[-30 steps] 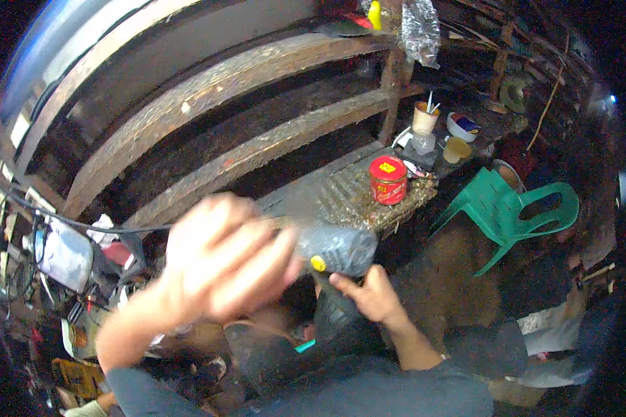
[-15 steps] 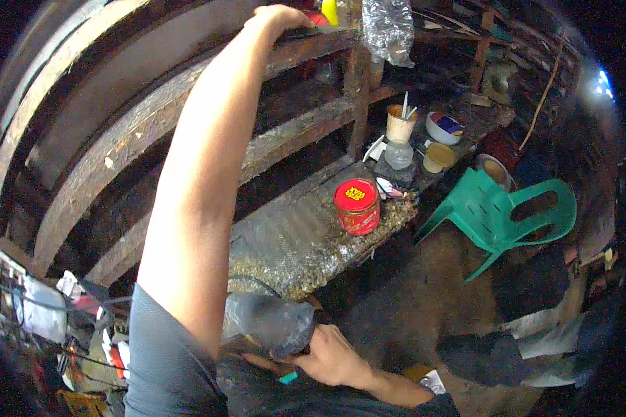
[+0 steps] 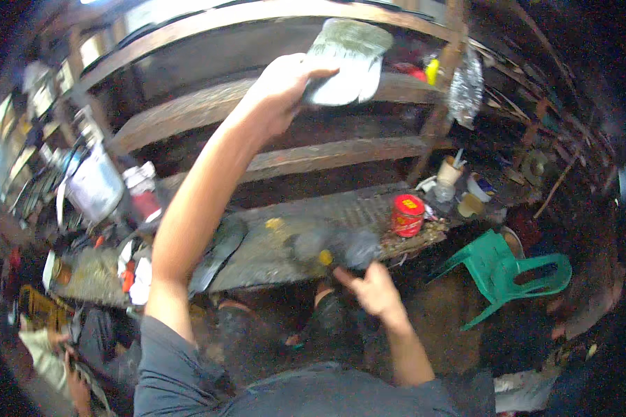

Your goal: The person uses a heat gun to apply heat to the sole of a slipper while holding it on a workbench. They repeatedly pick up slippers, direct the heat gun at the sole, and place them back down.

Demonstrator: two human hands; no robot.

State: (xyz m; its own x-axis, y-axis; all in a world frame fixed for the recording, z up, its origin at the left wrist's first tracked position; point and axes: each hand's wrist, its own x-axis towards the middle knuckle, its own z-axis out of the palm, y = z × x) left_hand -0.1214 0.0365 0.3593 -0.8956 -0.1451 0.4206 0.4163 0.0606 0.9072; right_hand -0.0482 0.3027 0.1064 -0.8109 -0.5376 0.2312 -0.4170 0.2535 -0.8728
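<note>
My left hand (image 3: 285, 87) is raised at arm's length over the bench, closed on a flat white thing (image 3: 348, 66) with a fuzzy grey-green end; its kind is unclear. Lower down, my right hand (image 3: 377, 292) is closed at the near end of a dark grey, rounded thing (image 3: 362, 249). Motion smears this thing, and a small yellow spot shows beside the fingers. Beyond it on the bench (image 3: 257, 260) stands a red tin (image 3: 407, 215) with a red lid. A dark, shiny, curved thing (image 3: 222, 247) rests near my left forearm.
Wooden rails (image 3: 334, 154) run behind the bench. At its right end are a cup (image 3: 451, 169) holding white sticks and a small tan tub (image 3: 470, 205). A green plastic chair (image 3: 497, 260) stands right. A whitish container (image 3: 97, 184) is at left; another person's hand (image 3: 76, 375) shows lower left.
My left hand has come back from the upper rail with the white and grey-green thing in it. The view has swung left, and the dark grey thing has tilted in my right hand.
</note>
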